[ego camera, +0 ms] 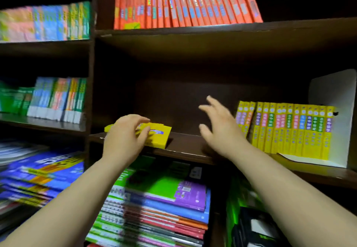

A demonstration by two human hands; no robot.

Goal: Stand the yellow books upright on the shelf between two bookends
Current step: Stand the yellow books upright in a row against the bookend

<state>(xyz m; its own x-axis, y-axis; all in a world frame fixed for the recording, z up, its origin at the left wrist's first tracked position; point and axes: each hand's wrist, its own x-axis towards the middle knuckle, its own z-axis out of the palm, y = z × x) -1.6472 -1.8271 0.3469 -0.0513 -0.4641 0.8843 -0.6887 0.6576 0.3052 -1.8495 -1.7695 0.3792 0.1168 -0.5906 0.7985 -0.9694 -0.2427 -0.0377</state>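
Note:
A row of yellow books (289, 128) stands upright at the right of the dark wooden shelf (185, 148), resting against a white bookend (334, 99). A small stack of yellow books (158, 133) lies flat at the shelf's left end. My left hand (125, 136) rests on that flat stack with its fingers curled over the top book. My right hand (220, 125) hovers open, fingers spread, just left of the upright row and partly in front of its leftmost books. Only one bookend is visible.
Orange books (185, 3) fill the shelf above. The left bay holds green and blue books (58, 99). Below the shelf lie flat stacks of colourful workbooks (154, 204) and blue ones (38, 177). Bare shelf board lies between the flat stack and the upright row.

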